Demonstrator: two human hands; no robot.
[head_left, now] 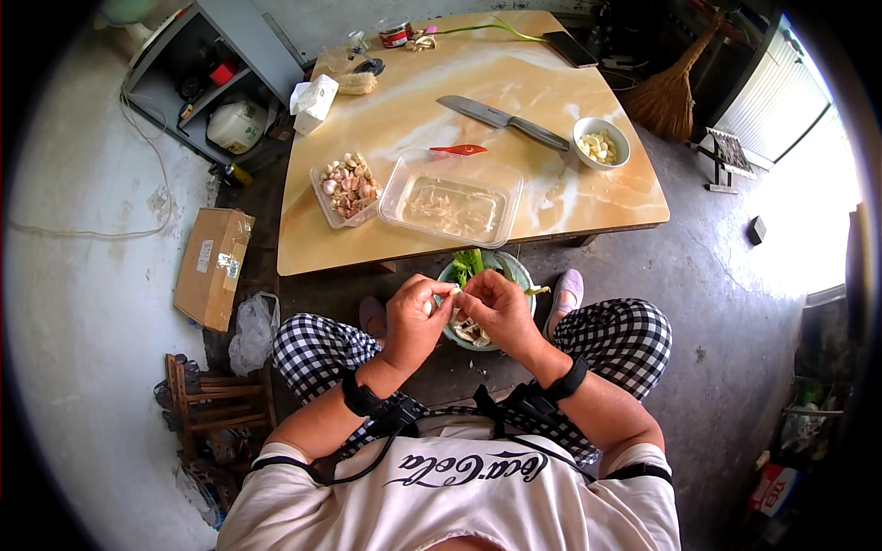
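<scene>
My left hand [410,323] and my right hand [503,314] meet over a pale green basin [522,273] between my knees. Both pinch a small pale garlic clove [455,291] at their fingertips. Another whitish piece shows in the curl of my left fingers. Green leaves [469,264] and pale scraps lie in the basin, partly hidden by my hands. On the table ahead, a clear tub [347,190] holds unpeeled garlic. Beside it stands a larger clear plastic box [450,204] with thin bits of skin inside. Peeled cloves [597,147] fill part of a white bowl [618,130] at the right.
A kitchen knife [503,120] and a small red-handled tool [458,149] lie on the marbled table [570,207]. Tissues [314,103], a jar [395,34] and a phone [571,49] sit farther back. A cardboard box [214,266] stands left, a broom [671,92] far right.
</scene>
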